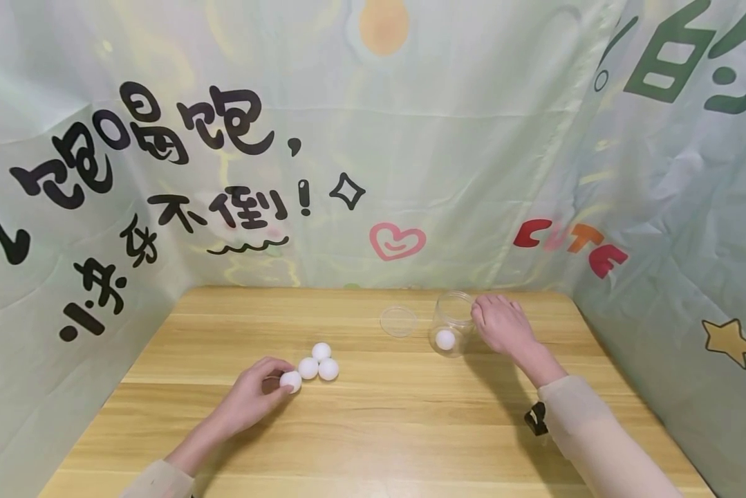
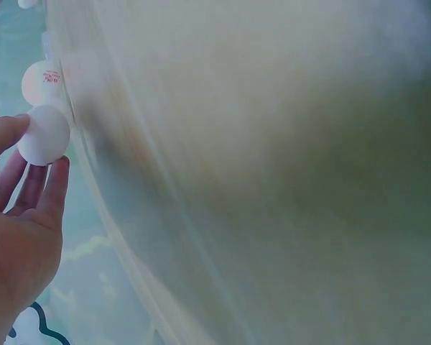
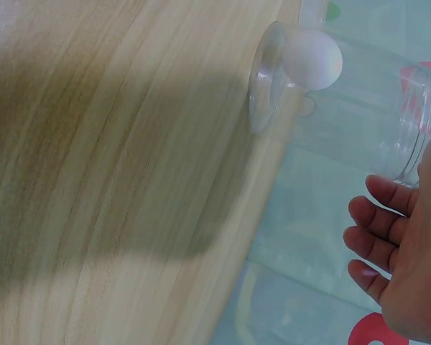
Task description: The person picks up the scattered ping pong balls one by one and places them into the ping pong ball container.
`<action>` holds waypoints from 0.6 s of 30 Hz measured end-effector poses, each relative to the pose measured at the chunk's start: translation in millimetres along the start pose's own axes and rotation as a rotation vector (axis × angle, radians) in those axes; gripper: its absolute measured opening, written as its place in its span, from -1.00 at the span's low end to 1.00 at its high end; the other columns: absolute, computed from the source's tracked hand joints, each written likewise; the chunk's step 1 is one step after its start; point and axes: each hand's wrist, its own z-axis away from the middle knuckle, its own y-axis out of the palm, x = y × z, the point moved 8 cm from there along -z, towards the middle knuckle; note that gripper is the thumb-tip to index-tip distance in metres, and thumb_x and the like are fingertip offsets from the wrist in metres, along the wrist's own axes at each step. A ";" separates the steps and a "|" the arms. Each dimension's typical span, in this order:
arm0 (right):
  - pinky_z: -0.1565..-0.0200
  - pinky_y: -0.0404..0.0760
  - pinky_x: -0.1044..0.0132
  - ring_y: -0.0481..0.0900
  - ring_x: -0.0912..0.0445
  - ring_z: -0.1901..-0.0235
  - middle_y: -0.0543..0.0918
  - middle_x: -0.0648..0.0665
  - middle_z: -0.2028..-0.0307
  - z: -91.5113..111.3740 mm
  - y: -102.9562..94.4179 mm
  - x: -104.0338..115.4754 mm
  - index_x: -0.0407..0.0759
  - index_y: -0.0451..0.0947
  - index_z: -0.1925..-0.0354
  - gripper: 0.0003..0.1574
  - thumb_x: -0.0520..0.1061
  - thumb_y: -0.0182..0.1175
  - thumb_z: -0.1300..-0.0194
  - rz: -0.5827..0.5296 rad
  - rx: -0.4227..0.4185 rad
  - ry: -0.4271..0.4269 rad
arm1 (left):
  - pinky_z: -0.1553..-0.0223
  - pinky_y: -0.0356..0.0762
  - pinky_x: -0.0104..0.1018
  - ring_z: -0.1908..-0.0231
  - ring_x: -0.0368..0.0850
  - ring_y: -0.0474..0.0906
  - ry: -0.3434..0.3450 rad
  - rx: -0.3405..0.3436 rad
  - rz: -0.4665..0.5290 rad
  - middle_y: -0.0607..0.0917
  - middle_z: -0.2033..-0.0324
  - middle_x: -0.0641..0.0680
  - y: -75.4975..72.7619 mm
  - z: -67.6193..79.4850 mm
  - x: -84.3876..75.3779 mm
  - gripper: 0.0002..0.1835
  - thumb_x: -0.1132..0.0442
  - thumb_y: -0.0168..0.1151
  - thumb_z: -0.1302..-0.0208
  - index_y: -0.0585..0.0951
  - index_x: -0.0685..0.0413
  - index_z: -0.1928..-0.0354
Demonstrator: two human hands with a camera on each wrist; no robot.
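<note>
My left hand (image 1: 257, 398) pinches a white ping-pong ball (image 1: 290, 382) between thumb and fingertips. Just beyond it, several more white balls (image 1: 328, 369) sit in a tight cluster on the table. In the left wrist view, the held ball (image 2: 44, 135) is in front of another ball (image 2: 39, 83) with red print. My right hand (image 1: 506, 325) is at the right side of a clear jar's (image 1: 437, 321) rim, its fingers loosely bent. The jar stands upright with one white ball (image 3: 312, 60) at its bottom. My right thumb is hidden in the right wrist view.
A clear round lid (image 1: 399, 321) lies on the wooden table (image 1: 385, 429), left of the jar. Printed fabric (image 1: 348, 138) hangs behind the table and at both sides. A small black object (image 1: 536, 419) shows by the right sleeve's cuff.
</note>
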 end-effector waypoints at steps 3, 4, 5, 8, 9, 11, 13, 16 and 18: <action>0.04 0.41 -0.15 0.48 -0.29 -0.17 0.63 -0.33 -0.10 0.0 -0.1 0.0 -0.21 0.54 0.04 -0.45 -0.02 -0.39 -0.66 0.001 -0.001 0.000 | -0.16 0.66 -0.26 -0.06 0.03 0.64 0.010 -0.011 0.011 0.65 0.00 0.08 -0.7 0.5 -1.0 -0.68 0.44 0.45 -0.27 0.66 0.16 -0.05; 0.04 0.41 -0.15 0.47 -0.30 -0.17 0.63 -0.33 -0.10 0.0 -0.3 0.0 -0.21 0.54 0.04 -0.45 -0.03 -0.39 -0.65 0.001 -0.001 0.000 | -0.16 0.66 -0.26 -0.06 0.03 0.64 0.013 -0.014 0.013 0.65 0.00 0.08 -0.9 0.7 -1.3 -0.68 0.44 0.45 -0.27 0.66 0.17 -0.05; 0.04 0.41 -0.15 0.47 -0.30 -0.17 0.63 -0.33 -0.11 0.0 -0.5 0.1 -0.21 0.54 0.04 -0.45 -0.03 -0.38 -0.65 0.000 -0.001 0.000 | -0.15 0.66 -0.26 -0.05 0.03 0.64 0.015 -0.016 0.015 0.66 0.00 0.08 -1.2 0.9 -1.6 -0.68 0.44 0.44 -0.27 0.66 0.17 -0.04; 0.04 0.42 -0.16 0.47 -0.31 -0.18 0.62 -0.34 -0.12 0.4 -0.8 0.5 -0.22 0.54 0.03 -0.45 -0.03 -0.38 -0.65 -0.002 0.001 -0.001 | -0.15 0.67 -0.25 -0.05 0.03 0.64 0.015 -0.025 0.017 0.66 0.00 0.07 -2.6 1.9 -3.4 -0.68 0.44 0.45 -0.27 0.66 0.17 -0.05; 0.03 0.42 -0.16 0.47 -0.31 -0.19 0.62 -0.34 -0.13 0.5 -0.9 0.6 -0.22 0.54 0.02 -0.45 -0.03 -0.38 -0.65 -0.002 0.001 0.000 | -0.15 0.67 -0.25 -0.05 0.03 0.64 0.012 -0.030 0.018 0.66 0.00 0.07 -3.2 2.2 -4.2 -0.67 0.44 0.45 -0.26 0.66 0.16 -0.05; 0.02 0.42 -0.18 0.47 -0.31 -0.19 0.62 -0.34 -0.13 0.5 -1.0 0.8 -0.23 0.54 0.01 -0.45 -0.03 -0.38 -0.65 -0.003 0.001 0.000 | -0.16 0.66 -0.25 -0.06 0.04 0.64 0.004 -0.041 0.030 0.66 -0.01 0.08 -4.6 2.5 -5.5 -0.66 0.45 0.46 -0.25 0.66 0.18 -0.06; 0.00 0.42 -0.19 0.47 -0.31 -0.20 0.62 -0.34 -0.13 0.4 -0.8 0.5 -0.22 0.54 0.00 -0.44 -0.02 -0.38 -0.66 -0.004 0.000 0.000 | -0.16 0.66 -0.25 -0.07 0.05 0.64 -0.008 -0.053 0.047 0.66 -0.02 0.09 -5.4 2.8 -6.2 -0.64 0.47 0.46 -0.23 0.66 0.20 -0.07; 0.00 0.42 -0.18 0.47 -0.30 -0.19 0.62 -0.33 -0.12 0.4 -0.2 -0.2 -0.21 0.54 0.02 -0.45 -0.02 -0.38 -0.66 -0.006 -0.004 0.002 | -0.16 0.66 -0.27 -0.07 0.05 0.64 -0.017 -0.067 0.068 0.65 -0.03 0.13 -5.6 3.0 -6.7 -0.62 0.49 0.45 -0.22 0.65 0.23 -0.08; 0.01 0.42 -0.18 0.47 -0.30 -0.18 0.62 -0.33 -0.12 0.3 0.3 -0.8 -0.21 0.54 0.02 -0.45 -0.02 -0.38 -0.66 -0.007 -0.006 0.003 | -0.16 0.66 -0.27 -0.07 0.05 0.63 -0.020 -0.077 0.078 0.65 -0.03 0.13 -5.7 3.2 -7.1 -0.62 0.50 0.45 -0.22 0.65 0.24 -0.08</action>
